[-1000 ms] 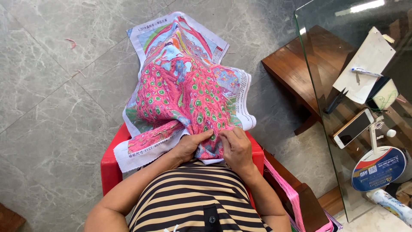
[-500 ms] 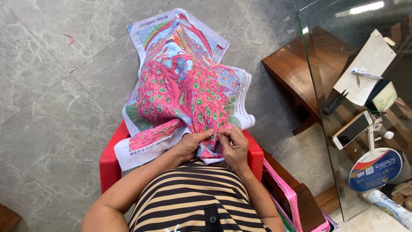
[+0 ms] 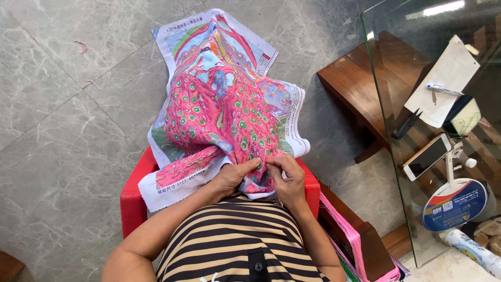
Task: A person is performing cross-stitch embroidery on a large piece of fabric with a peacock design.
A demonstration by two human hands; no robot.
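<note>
The left hand (image 3: 232,176) rests on the near edge of the cross-stitch cloth (image 3: 224,112), its fingers curled together and pressing the pink stitched part, the thumb stretched toward the other hand; just beside it, the right hand (image 3: 288,180) has its fingers bent and its thumb and forefinger pinched together on a fold of the same cloth; whether a needle sits in that pinch is too small to tell; the two hands are nearly touching at the fingertips. The cloth lies over the person's lap and spills forward off the red plastic chair (image 3: 133,206) toward the floor, mostly pink with green dots, with white borders and a printed picture at the far end; a striped shirt (image 3: 235,237) shows below the hands.

The floor (image 3: 62,120) is grey marbled tile, with a small pink scrap of thread (image 3: 82,46) lying far left; to the right of the chair hangs a bundle of pink threads (image 3: 347,232) over a dark wooden piece; further right stands a wooden low table with a glass tabletop (image 3: 396,57); on it lie a white sheet of paper (image 3: 443,81), a pen (image 3: 443,90), small black scissors (image 3: 407,124), a phone (image 3: 427,156) and a round blue hand fan (image 3: 453,204).
</note>
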